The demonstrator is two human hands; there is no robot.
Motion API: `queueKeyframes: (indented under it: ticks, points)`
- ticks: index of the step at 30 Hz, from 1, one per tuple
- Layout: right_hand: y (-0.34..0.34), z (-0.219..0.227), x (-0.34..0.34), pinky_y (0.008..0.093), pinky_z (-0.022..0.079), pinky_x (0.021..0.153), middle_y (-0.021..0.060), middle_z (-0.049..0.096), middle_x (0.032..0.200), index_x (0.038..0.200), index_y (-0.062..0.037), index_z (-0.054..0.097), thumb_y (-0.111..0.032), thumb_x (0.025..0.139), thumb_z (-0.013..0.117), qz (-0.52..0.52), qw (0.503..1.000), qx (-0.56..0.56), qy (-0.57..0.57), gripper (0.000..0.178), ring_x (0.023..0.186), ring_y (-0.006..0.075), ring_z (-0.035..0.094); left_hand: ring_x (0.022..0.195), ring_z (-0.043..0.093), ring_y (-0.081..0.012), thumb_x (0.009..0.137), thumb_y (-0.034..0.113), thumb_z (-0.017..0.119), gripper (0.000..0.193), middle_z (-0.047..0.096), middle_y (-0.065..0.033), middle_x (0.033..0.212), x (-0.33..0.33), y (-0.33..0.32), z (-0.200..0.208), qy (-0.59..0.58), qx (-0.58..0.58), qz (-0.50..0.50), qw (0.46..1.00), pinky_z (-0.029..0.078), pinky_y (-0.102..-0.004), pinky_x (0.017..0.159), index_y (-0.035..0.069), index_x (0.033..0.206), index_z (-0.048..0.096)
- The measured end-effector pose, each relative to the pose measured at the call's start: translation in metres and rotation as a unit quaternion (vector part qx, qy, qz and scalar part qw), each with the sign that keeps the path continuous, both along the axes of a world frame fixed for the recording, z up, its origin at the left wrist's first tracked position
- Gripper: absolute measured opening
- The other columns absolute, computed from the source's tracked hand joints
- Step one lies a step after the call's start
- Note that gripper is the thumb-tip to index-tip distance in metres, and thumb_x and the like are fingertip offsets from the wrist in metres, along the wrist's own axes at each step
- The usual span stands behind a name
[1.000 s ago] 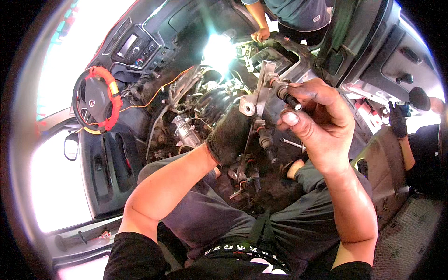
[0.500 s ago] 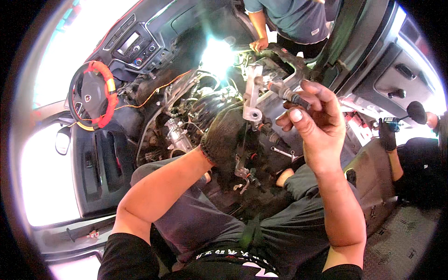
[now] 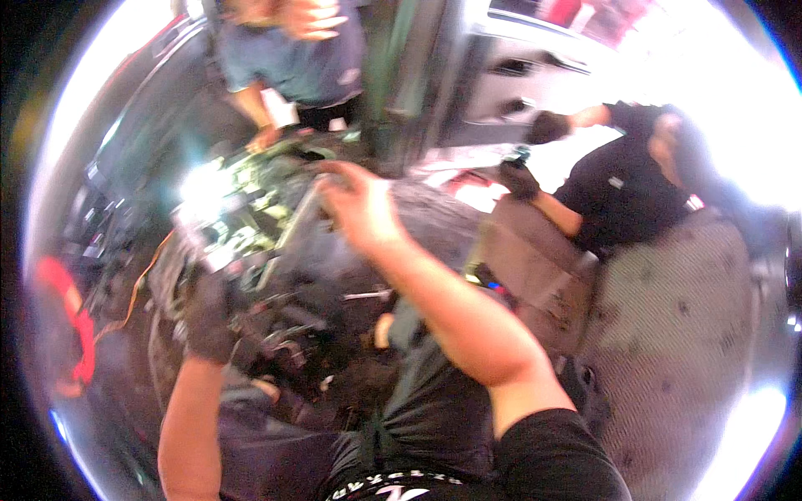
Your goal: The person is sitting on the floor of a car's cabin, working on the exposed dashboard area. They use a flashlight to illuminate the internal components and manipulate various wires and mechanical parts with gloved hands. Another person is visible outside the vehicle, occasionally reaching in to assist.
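Nearby: wrench (image 3: 368, 295), orange wire (image 3: 151, 265); left hand (image 3: 206, 316), right hand (image 3: 361, 204): fingers blurred, cannot tell grip.

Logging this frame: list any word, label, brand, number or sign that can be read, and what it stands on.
None can be read with certainty.
Camera wearer's black T-shirt: white lettering at the lower edge, too blurred to quote.
Co-worker's black shirt at right: small white patch, too small to read.
Other co-worker's blue-grey shirt: smeared pale patch, unreadable.
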State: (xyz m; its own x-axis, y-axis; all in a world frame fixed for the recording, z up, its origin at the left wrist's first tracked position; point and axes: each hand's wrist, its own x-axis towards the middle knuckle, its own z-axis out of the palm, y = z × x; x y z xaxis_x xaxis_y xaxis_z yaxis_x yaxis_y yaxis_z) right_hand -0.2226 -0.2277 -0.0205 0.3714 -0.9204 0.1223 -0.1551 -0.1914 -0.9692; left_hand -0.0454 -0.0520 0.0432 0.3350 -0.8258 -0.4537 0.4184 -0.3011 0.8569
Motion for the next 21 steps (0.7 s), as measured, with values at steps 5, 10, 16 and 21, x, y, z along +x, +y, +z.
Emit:
queueKeyframes:
  ticks: [5, 10, 16, 21]
  points:
    - [-0.002, -0.019, 0.019, 0.0355, 0.053, 0.079, 0.0146, 0.066, 0.100, 0.128, -0.0033, 0.055, -0.020, 0.086, 0.074, -0.034, 0.998, -0.046, 0.020, 0.049, 0.086, 0.0231, 0.067, 0.076, 0.060, -0.0124, 0.097, 0.035, 0.057, 0.030, 0.061, 0.0003, 0.095, 0.032, 0.019, -0.009, -0.193, -0.058, 0.046, 0.978, 0.054, -0.0287, 0.061, 0.011, 0.116, 0.058]
    - [-0.042, -0.023, -0.009, 0.0382, 0.052, 0.087, 0.0182, 0.066, 0.106, 0.124, -0.0008, 0.057, -0.028, 0.084, 0.076, -0.137, 0.983, -0.063, 0.101, 0.051, 0.097, 0.0305, 0.066, 0.067, 0.057, -0.0110, 0.095, 0.034, 0.060, 0.028, 0.056, 0.0015, 0.082, 0.021, 0.013, -0.010, -0.178, -0.042, 0.072, 0.980, 0.047, -0.0274, 0.051, 0.012, 0.112, 0.058]
    - [-0.069, -0.012, -0.072, 0.0398, 0.050, 0.095, 0.0226, 0.067, 0.112, 0.124, 0.0006, 0.060, -0.032, 0.081, 0.075, -0.251, 0.963, 0.018, 0.098, 0.056, 0.106, 0.0330, 0.065, 0.062, 0.056, -0.0118, 0.094, 0.037, 0.061, 0.032, 0.056, 0.0009, 0.077, 0.023, 0.014, -0.004, -0.182, -0.043, 0.055, 0.981, 0.046, -0.0272, 0.051, 0.013, 0.114, 0.058]
    - [-0.033, -0.013, -0.171, 0.0373, 0.050, 0.094, 0.0163, 0.070, 0.108, 0.119, -0.0033, 0.064, -0.033, 0.080, 0.075, -0.237, 0.955, 0.021, 0.176, 0.051, 0.101, 0.0289, 0.068, 0.062, 0.056, -0.0111, 0.094, 0.034, 0.060, 0.030, 0.057, 0.0000, 0.078, 0.013, 0.022, 0.027, -0.168, -0.024, 0.106, 0.980, 0.048, -0.0268, 0.053, 0.012, 0.115, 0.059]
